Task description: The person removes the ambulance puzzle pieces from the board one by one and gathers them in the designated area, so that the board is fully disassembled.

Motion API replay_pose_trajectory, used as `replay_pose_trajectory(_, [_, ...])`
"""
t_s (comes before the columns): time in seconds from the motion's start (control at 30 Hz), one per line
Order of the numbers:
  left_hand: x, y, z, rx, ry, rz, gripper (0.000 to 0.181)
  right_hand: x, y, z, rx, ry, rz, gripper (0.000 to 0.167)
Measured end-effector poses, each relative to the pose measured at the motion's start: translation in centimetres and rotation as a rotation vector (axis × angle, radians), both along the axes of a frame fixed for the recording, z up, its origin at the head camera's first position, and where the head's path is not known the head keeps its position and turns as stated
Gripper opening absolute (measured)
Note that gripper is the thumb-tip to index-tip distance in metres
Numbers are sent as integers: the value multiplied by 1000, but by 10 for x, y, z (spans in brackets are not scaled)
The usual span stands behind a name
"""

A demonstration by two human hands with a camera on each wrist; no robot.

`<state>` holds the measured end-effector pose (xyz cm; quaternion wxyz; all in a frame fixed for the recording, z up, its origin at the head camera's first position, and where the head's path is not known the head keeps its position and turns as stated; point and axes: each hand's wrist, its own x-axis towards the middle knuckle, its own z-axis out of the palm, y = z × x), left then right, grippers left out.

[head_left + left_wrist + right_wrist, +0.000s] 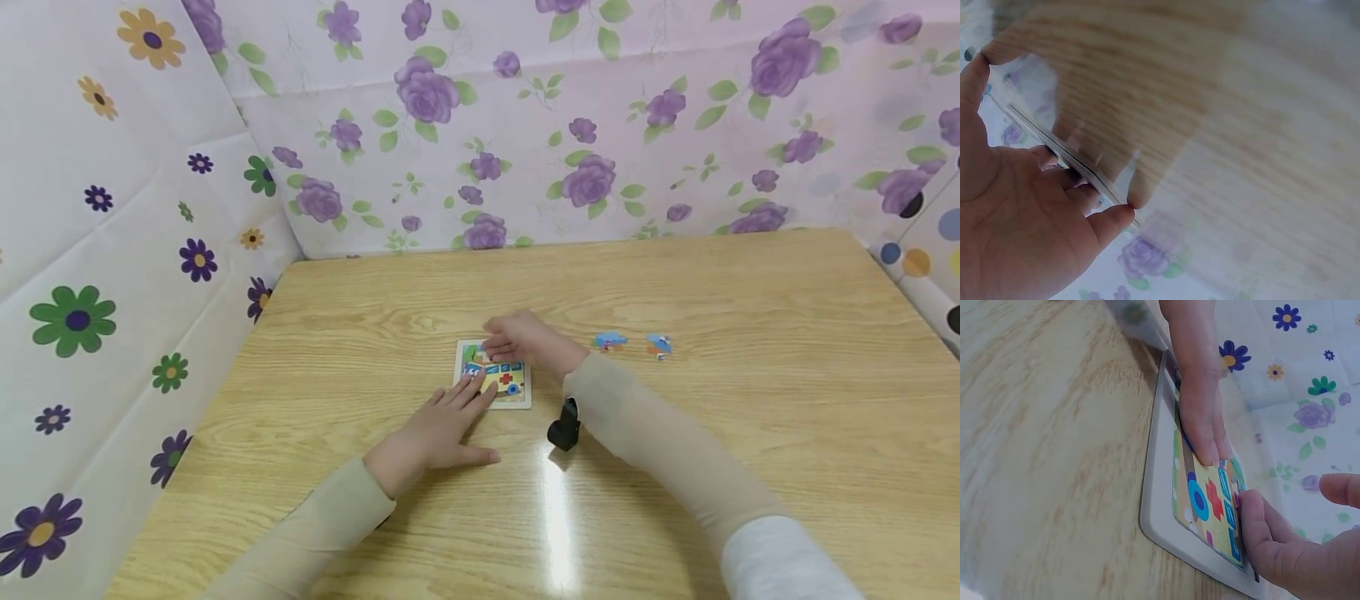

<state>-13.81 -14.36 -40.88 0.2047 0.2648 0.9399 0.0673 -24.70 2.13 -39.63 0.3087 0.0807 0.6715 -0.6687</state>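
Note:
A small jigsaw puzzle (506, 389) with a yellow ambulance picture lies in a white-rimmed tray (528, 398) on the table. My left hand (438, 433) rests its extended fingertips on the puzzle's left part, thumb spread out over the table. At the puzzle's far right side is my right hand (532, 340). In the right wrist view, its slightly bent fingers (1257, 531) touch the picture's far edge while the thumb (1342, 489) stays apart. The fingers partly hide the upper picture. Seen low in the left wrist view, the tray (1079, 164) is almost edge-on.
Two loose blue puzzle pieces, one nearer (611, 341) and one farther right (659, 345), lie right of the tray on the wooden table (337, 333). A black wrist camera (565, 428) sits under my right wrist. Flowered sheets (450, 150) border the table's back and left.

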Motion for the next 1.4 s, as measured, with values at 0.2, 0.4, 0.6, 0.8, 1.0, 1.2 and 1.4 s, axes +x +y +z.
replay_pose_trajectory(0.2, [0, 1, 0, -9, -10, 6, 94, 0, 2, -2, -5, -20, -12, 48])
replay_pose_trajectory(0.4, [-2, 3, 0, -16, 0, 4, 94, 5, 0, 1, -64, -30, -30, 49])
replay_pose_trajectory(0.6, [-3, 4, 1, -14, 2, 0, 94, 6, -2, 1, -66, -37, -89, 48])
replay_pose_trajectory(0.8, [-3, 1, -1, -6, 0, -4, 94, 8, -6, 0, -69, -42, -124, 53])
replay_pose_trajectory(1.0, [-2, -1, -2, -6, -8, 0, 94, 12, -11, 0, -65, -63, -156, 52])
replay_pose_trajectory(1.2, [-2, -1, -3, 0, -8, -2, 93, 14, -12, -2, -61, -45, -167, 49])
replay_pose_trajectory(1.4, [-3, 0, -2, 0, -11, -4, 93, 15, -12, -1, -32, -20, -170, 49])
